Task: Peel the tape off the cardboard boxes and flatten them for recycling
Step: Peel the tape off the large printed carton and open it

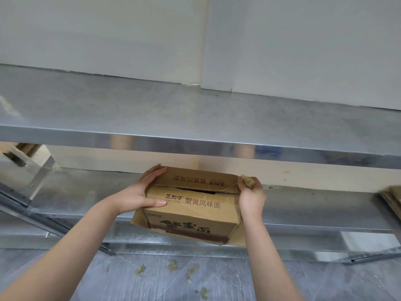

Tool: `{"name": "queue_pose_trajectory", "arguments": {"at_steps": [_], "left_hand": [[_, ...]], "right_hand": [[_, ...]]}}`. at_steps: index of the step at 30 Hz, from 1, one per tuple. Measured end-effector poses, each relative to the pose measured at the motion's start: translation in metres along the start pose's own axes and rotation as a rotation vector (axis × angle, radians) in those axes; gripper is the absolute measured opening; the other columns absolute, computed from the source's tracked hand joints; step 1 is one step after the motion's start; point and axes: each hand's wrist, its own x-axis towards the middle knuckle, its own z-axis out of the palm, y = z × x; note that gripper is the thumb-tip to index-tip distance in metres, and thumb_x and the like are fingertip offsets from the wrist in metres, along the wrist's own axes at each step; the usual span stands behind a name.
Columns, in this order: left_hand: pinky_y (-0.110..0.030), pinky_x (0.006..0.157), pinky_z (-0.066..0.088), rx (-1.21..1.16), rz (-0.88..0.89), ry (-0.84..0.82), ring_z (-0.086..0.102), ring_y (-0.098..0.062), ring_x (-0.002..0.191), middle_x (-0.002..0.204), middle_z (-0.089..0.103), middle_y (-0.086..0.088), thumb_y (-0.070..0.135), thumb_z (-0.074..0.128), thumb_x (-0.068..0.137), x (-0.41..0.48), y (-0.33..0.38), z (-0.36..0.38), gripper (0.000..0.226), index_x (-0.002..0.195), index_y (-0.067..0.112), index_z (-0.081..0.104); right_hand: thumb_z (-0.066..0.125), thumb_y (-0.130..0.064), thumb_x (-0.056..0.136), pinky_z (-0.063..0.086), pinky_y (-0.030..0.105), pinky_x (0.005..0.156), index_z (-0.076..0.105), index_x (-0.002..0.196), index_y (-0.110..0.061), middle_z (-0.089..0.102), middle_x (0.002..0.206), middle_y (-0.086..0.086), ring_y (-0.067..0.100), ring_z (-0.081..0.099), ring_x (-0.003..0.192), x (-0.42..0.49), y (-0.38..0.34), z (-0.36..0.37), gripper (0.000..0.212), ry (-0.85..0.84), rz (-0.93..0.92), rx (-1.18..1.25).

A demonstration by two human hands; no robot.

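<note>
Box (195, 213) gripped by left hand (138, 193); right hand (251, 197) pinches tape (247, 181).

1. Two metal shelves: upper shelf (195, 114), lower shelf (86, 192).
2. One cardboard box (191, 205), at the lower shelf's front edge.
3. Two hands: left hand (138, 192), right hand (251, 196).
4. One tape wad (248, 181).
5. About five tape scraps (141, 269), on the floor (238, 283).
</note>
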Motion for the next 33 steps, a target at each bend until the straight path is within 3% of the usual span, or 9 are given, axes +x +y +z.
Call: {"name": "queue_pose_trajectory", "arguments": {"at_steps": [14,18,19,22,25,27,29,31,33], "left_hand": [[-0.021,0.111,0.02,0.002,0.014,0.001,0.016,0.004,0.14,0.153,0.004,0.033,0.067,0.071,0.063,0.0,0.0,-0.001,0.097,0.144,0.054,0.02],[-0.023,0.113,0.02,0.003,-0.009,-0.001,0.015,0.001,0.141,0.155,0.004,0.028,0.07,0.071,0.061,0.004,0.001,-0.001,0.102,0.145,0.052,0.017],[-0.023,0.113,0.019,0.007,-0.01,-0.007,0.015,0.0,0.141,0.155,0.004,0.027,0.071,0.071,0.06,0.004,0.001,-0.002,0.103,0.145,0.052,0.016],[-0.022,0.112,0.02,0.005,-0.009,-0.008,0.016,0.0,0.141,0.155,0.003,0.028,0.07,0.071,0.06,0.004,0.002,-0.001,0.103,0.145,0.052,0.015],[-0.023,0.112,0.021,0.001,-0.013,-0.003,0.016,0.0,0.141,0.155,0.003,0.028,0.07,0.071,0.06,0.003,0.003,0.001,0.104,0.146,0.052,0.015],[-0.024,0.113,0.02,0.006,-0.016,-0.002,0.015,-0.001,0.142,0.155,0.003,0.028,0.07,0.071,0.06,0.002,0.004,0.001,0.104,0.146,0.052,0.015],[-0.024,0.114,0.02,0.006,-0.019,-0.003,0.015,-0.001,0.142,0.155,0.003,0.028,0.07,0.072,0.06,0.001,0.004,0.001,0.104,0.146,0.052,0.015],[-0.025,0.114,0.021,0.007,-0.017,-0.004,0.016,-0.001,0.142,0.154,0.002,0.029,0.069,0.072,0.06,0.001,0.004,0.001,0.104,0.146,0.052,0.015],[-0.026,0.115,0.021,0.006,-0.02,-0.004,0.016,-0.001,0.142,0.155,0.002,0.029,0.069,0.072,0.06,0.001,0.004,0.002,0.105,0.146,0.051,0.015]], "right_hand": [[0.062,-0.023,0.094,0.039,0.029,0.07,0.06,0.093,-0.011,0.064,0.083,0.002,0.026,0.06,0.082,0.01,0.002,0.003,0.012,-0.008,0.01,0.003],[0.062,-0.031,0.095,0.048,0.019,0.069,0.057,0.099,-0.018,0.064,0.085,-0.008,0.011,0.061,0.081,0.001,0.006,-0.006,0.015,-0.114,-0.042,0.029],[0.063,-0.036,0.094,0.052,0.019,0.075,0.057,0.103,-0.018,0.066,0.09,-0.006,0.011,0.063,0.086,0.0,0.01,-0.011,0.02,-0.181,-0.032,0.047],[0.066,-0.043,0.089,0.053,0.042,0.097,0.059,0.109,-0.029,0.069,0.107,-0.001,0.02,0.065,0.106,0.0,0.023,-0.028,0.026,-0.368,0.05,0.125],[0.071,-0.051,0.081,0.045,0.044,0.107,0.056,0.122,-0.035,0.066,0.121,-0.006,0.015,0.06,0.117,-0.002,0.03,-0.037,0.047,-0.475,0.1,0.173],[0.079,-0.048,0.07,0.041,0.043,0.11,0.053,0.13,-0.028,0.065,0.127,-0.002,0.017,0.059,0.121,-0.004,0.029,-0.042,0.069,-0.547,0.146,0.286],[0.083,-0.041,0.069,0.039,0.042,0.112,0.052,0.133,-0.02,0.063,0.131,0.003,0.02,0.058,0.124,-0.004,0.026,-0.046,0.073,-0.605,0.219,0.405],[0.08,-0.05,0.073,0.043,0.042,0.107,0.055,0.128,-0.016,0.063,0.129,0.005,0.021,0.058,0.123,0.0,0.02,-0.048,0.069,-0.578,0.24,0.434],[0.068,-0.044,0.085,0.051,0.039,0.096,0.056,0.12,-0.017,0.062,0.125,0.005,0.021,0.06,0.116,0.003,0.011,-0.044,0.046,-0.495,0.23,0.346]]}}
